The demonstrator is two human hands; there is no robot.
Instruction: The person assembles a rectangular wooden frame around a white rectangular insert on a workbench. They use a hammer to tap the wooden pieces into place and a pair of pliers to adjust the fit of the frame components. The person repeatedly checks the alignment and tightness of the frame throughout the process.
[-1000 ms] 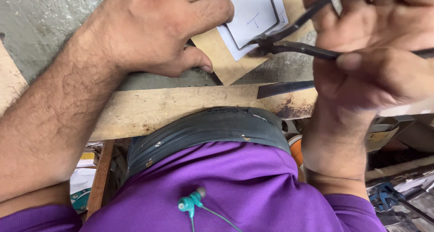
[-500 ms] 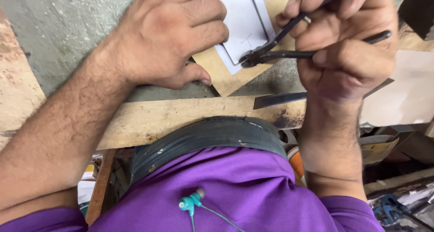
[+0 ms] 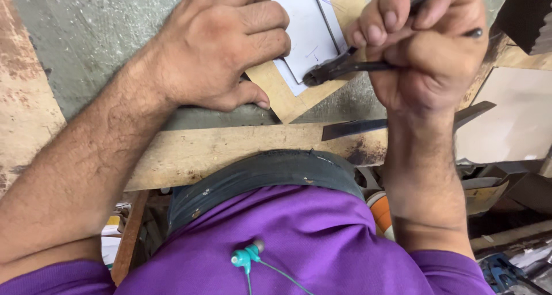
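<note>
My left hand (image 3: 221, 48) lies flat, pressing down on a tan cardboard sheet (image 3: 286, 97) that carries a white paper pattern (image 3: 307, 36) on a grey worktop. My right hand (image 3: 428, 48) is closed around the two handles of dark metal shears (image 3: 339, 70). The tips of the shears sit at the lower edge of the white pattern, over the cardboard. The far ends of the handles run out of view at the top.
A long dark metal blade (image 3: 397, 122) lies along the wooden bench edge (image 3: 230, 151). A black rubber band (image 3: 264, 171) curves against my purple shirt. Pale sheets (image 3: 512, 117) lie at the right; a teal earphone (image 3: 247, 255) hangs on my chest.
The view has shifted, so both hands and the sheet sit lower in the frame. The shears' jaws have closed and moved in to the pattern's lower edge. My left hand keeps pressing.
</note>
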